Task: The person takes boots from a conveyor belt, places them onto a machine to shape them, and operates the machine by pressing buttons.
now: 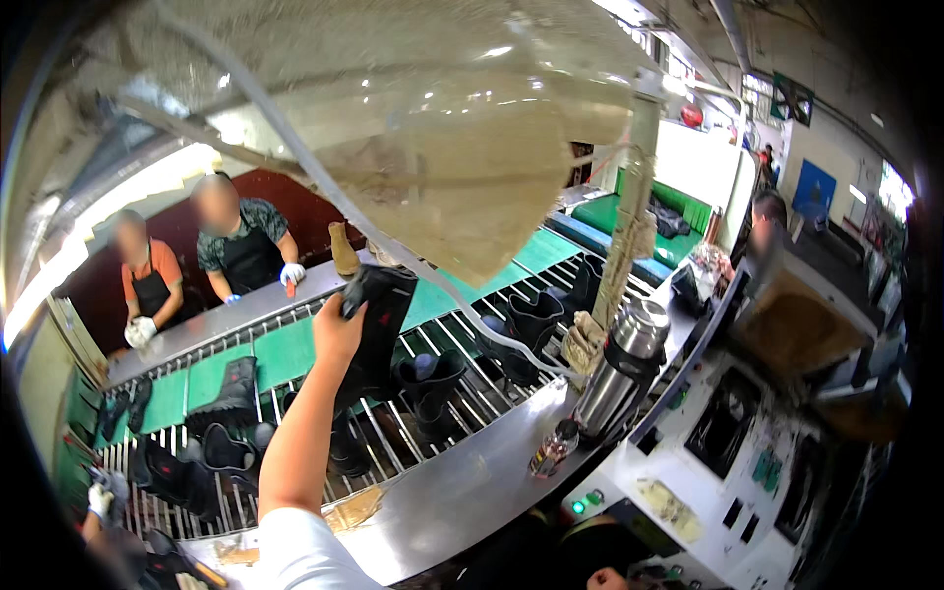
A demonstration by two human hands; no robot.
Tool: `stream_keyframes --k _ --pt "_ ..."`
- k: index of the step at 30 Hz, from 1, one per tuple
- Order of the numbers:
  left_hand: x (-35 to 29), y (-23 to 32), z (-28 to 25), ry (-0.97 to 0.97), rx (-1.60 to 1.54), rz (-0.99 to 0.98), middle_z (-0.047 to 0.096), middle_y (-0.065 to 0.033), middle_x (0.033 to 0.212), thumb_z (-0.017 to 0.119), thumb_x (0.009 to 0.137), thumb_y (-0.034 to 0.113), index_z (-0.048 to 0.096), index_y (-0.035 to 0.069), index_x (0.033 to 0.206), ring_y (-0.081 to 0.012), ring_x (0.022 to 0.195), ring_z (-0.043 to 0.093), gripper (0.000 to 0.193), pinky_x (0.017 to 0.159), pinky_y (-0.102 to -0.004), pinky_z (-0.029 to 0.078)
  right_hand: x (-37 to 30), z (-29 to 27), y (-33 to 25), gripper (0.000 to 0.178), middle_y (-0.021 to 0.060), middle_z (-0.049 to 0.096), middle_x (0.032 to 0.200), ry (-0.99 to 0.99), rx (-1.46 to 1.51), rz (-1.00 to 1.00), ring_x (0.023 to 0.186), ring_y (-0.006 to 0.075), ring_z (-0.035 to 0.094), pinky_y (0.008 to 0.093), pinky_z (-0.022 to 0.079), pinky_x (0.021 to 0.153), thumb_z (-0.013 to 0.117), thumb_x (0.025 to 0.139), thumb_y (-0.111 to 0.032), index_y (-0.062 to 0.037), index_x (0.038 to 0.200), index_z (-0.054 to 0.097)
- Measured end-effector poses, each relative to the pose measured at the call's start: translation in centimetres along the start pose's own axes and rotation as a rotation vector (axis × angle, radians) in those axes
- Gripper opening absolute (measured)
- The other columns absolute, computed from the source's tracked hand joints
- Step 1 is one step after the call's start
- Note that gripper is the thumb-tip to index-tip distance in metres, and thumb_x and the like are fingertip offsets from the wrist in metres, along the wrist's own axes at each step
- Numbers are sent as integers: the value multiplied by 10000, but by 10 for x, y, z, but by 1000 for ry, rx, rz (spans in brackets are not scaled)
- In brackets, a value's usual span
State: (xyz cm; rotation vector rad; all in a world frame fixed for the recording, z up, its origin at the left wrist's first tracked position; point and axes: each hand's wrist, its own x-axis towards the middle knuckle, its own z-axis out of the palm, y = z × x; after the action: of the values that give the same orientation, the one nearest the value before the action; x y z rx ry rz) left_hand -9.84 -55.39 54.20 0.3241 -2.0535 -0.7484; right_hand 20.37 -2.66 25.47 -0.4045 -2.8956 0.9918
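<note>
My left hand (pixel 339 332) is closed on the upper part of a black boot (pixel 382 329), raised above the metal rods of the conveyor (pixel 393 447). Below and beside it stand more dark boots, among them a black boot (pixel 433 393) with something bluish in its opening. Farther right is another open-topped boot (pixel 534 320). Only a small part of my right hand (pixel 607 579) shows at the lower edge, near the white machine panel (pixel 629 482); its fingers are too cut off to read.
A steel thermos (pixel 621 364) and a small bottle (pixel 556 447) stand on the metal ledge (pixel 442 521). Clear plastic sheeting (pixel 442 147) and a grey hose (pixel 295 147) hang overhead. Two people work across the line; a gloved hand (pixel 100 500) shows at the left. A tan boot form (pixel 344 249) stands opposite.
</note>
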Motion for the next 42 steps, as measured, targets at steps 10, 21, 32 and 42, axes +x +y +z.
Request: stream_keyframes --k 10,21,32,42 --pt "-179 107 -184 201 -915 -103 654 -58 930 724 816 60 616 -20 1042 -142 822 608 263 761 -275 486 -2 17 -132 464 38 670 1024 -977 857 -376 890 93 610 262 493 822 703 849 -159 -69 1281 558" --pt "-296 280 -142 -321 -1517 -270 625 -98 1110 672 851 144 519 11 1231 -259 986 624 431 860 -401 524 -45 -26 -120 628 114 510 1343 -793 1622 -611 1241 249 476 377 358 1058 677 846 -332 -70 1365 439" --pt "-407 410 38 -1074 -1747 -791 514 -134 1338 480 971 270 475 4 1301 -313 1231 482 424 1055 -481 366 -4 -210 24 749 136 495 1339 605 1994 -403 1211 314 498 440 411 1033 690 788 -406 -21 1361 402" --pt "-593 463 191 -1358 -1687 -1722 607 -105 1230 550 945 296 572 53 1191 -288 1134 577 347 985 -461 468 48 -414 116 1058 174 505 1274 820 1126 184 1059 291 570 384 480 897 787 617 -44 -30 1477 172"
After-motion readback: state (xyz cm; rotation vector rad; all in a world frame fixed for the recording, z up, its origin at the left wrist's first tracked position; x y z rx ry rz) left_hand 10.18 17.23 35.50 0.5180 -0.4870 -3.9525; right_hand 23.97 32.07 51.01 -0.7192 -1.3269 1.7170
